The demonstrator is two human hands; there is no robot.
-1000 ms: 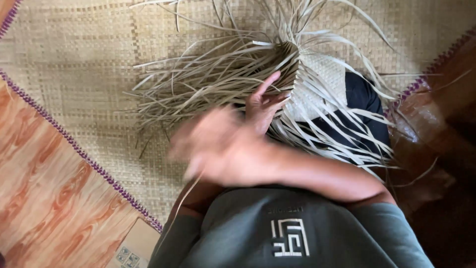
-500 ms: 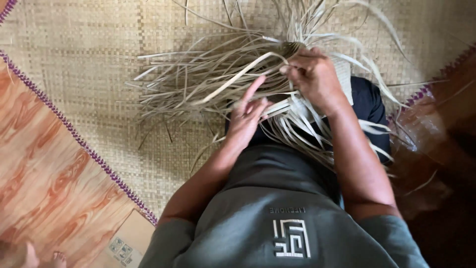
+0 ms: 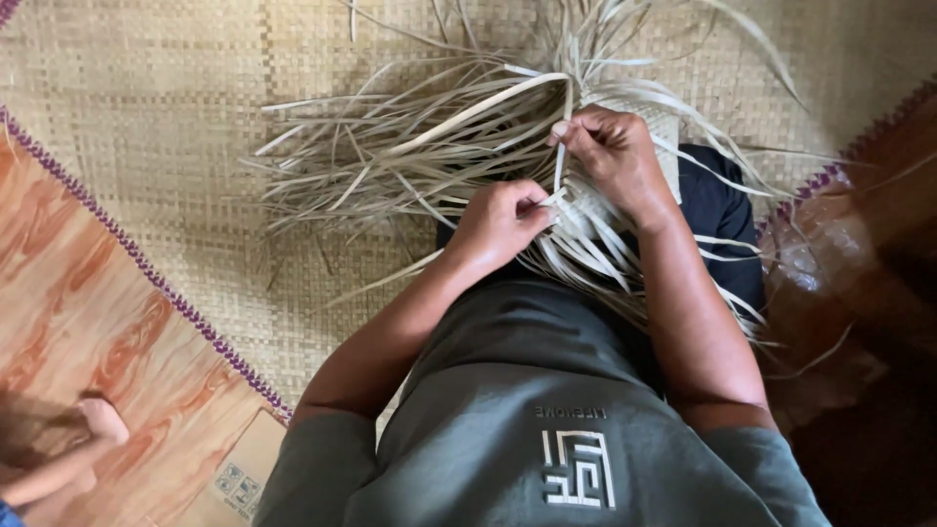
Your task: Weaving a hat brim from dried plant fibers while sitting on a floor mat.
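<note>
head view | looks steeply down from above the person's chest | close on lap | floor orientation probably tilted

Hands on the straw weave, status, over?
Left hand pinching a pale strip; right hand gripping the same strip higher up. Woven piece on the lap, loose strips fanned over the floor mat. Nothing blocking.

Woven mat (image 3: 176, 127) under loose strips (image 3: 390, 156)
</note>
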